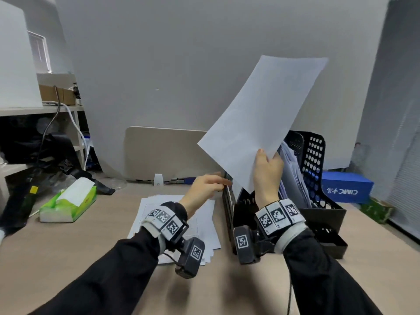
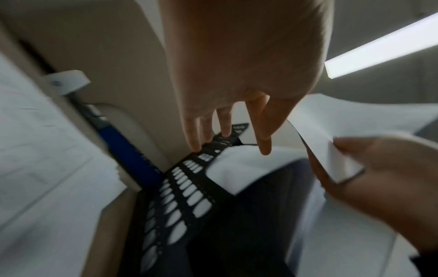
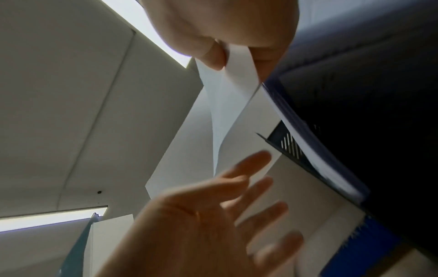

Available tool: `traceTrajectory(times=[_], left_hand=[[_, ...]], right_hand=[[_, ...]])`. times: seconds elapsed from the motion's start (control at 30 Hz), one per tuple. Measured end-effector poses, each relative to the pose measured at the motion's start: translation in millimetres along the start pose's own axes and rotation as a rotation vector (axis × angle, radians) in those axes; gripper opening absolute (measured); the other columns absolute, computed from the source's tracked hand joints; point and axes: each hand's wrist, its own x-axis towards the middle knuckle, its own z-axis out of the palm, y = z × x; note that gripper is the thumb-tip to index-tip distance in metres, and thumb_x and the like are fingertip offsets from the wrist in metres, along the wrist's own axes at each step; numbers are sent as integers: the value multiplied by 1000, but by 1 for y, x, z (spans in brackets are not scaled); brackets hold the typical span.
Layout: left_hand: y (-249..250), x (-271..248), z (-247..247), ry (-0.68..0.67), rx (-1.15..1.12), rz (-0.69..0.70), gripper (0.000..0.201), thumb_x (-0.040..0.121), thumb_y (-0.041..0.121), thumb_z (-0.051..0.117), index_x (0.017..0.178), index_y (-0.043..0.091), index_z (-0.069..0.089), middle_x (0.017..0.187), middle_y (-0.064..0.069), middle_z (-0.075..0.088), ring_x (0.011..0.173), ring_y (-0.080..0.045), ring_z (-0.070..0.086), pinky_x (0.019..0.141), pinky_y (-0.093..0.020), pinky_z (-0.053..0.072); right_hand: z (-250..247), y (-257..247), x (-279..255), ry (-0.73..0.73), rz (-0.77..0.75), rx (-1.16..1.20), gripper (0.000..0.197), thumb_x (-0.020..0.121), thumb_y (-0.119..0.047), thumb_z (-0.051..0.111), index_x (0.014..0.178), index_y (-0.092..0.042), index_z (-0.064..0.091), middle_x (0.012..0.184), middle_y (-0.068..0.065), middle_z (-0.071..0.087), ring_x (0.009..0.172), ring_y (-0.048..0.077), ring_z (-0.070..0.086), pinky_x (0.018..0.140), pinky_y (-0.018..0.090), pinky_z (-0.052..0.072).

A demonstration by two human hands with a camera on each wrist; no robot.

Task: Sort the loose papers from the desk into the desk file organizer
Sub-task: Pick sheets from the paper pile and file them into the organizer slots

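Observation:
My right hand (image 1: 268, 165) pinches the lower corner of a blank white sheet (image 1: 261, 119) and holds it tilted above the black perforated file organizer (image 1: 314, 169). In the right wrist view thumb and finger (image 3: 213, 54) clamp the sheet (image 3: 229, 105). My left hand (image 1: 217, 186) reaches out with straight fingers, the tips touching the organizer's left wall (image 1: 228, 196); the left wrist view shows those fingertips (image 2: 195, 144) on the perforated wall (image 2: 184, 187). A stack of loose papers (image 1: 204, 226) lies on the desk under my left wrist. Filed sheets (image 1: 293, 178) stand in the organizer's right slot.
A green tissue pack (image 1: 68, 205) lies on the desk at left. A beige divider panel (image 1: 168, 153) stands behind the papers. A blue box (image 1: 347, 188) and a green box (image 1: 377, 210) sit to the organizer's right. Shelves with cables (image 1: 56, 110) fill the far left.

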Motion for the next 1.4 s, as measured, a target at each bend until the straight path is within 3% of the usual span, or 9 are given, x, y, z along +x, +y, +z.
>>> traceTrajectory(times=[0.07,0.23,0.37,0.43,0.53,0.83,1.03,1.17,1.4], left_hand=[[12,11,23,-89,148,110,44,81,-2,55,105,28,78,154,5,40,140,-11,39,107,-28,39],[24,29,64,-174,444,159,75,82,-6,48,148,31,48,166,9,-10,148,-8,11,97,-18,44],[35,28,68,-105,355,29,84,94,-1,48,160,18,0,167,-3,-7,141,-16,30,73,2,32],[35,27,64,-66,300,-11,86,96,1,48,160,20,-7,167,-3,-10,144,-14,26,84,-2,28],[32,25,58,-45,281,-17,88,94,1,49,160,23,-6,168,-3,-8,154,-17,3,99,-16,20],[33,22,48,-11,253,58,75,99,4,51,159,15,8,164,-4,19,150,-14,18,112,-24,23],[30,22,46,-23,245,77,80,93,0,53,159,23,15,160,-1,30,148,-16,27,111,-24,28],[20,25,45,-20,249,122,82,85,-5,48,157,26,27,160,3,33,148,-12,29,121,-33,25],[21,17,41,-2,229,152,73,83,-10,47,145,28,51,166,-5,19,151,-21,20,121,-44,26]], right_hand=[[-7,-9,6,66,-55,-26,26,101,-8,45,118,-18,62,99,-16,65,97,9,65,88,27,52],[-26,-27,8,199,-193,-56,25,106,-15,38,117,-29,55,101,-27,59,89,-18,58,79,11,42],[-36,-24,11,284,-254,-152,43,103,-38,33,137,-19,52,123,-13,63,111,3,59,97,26,45],[-38,-20,12,291,-291,-192,49,103,-43,30,140,-19,50,132,-4,62,121,11,58,103,33,45],[-32,-18,13,213,-269,-274,49,102,-45,29,138,-18,51,131,-4,61,119,10,57,97,26,44],[-18,-6,-3,-342,-134,-1157,19,95,-20,44,86,-10,59,80,4,61,78,30,59,65,33,38],[-17,1,-10,-268,-212,-1124,31,95,-14,44,65,-19,37,74,2,54,72,30,48,57,32,30],[-17,11,-12,-367,-57,-1148,21,95,-22,45,86,-11,61,87,7,64,83,32,58,65,33,36],[-25,23,-16,-458,34,-1219,17,87,-21,49,74,-13,57,70,1,63,74,27,60,60,31,37]])
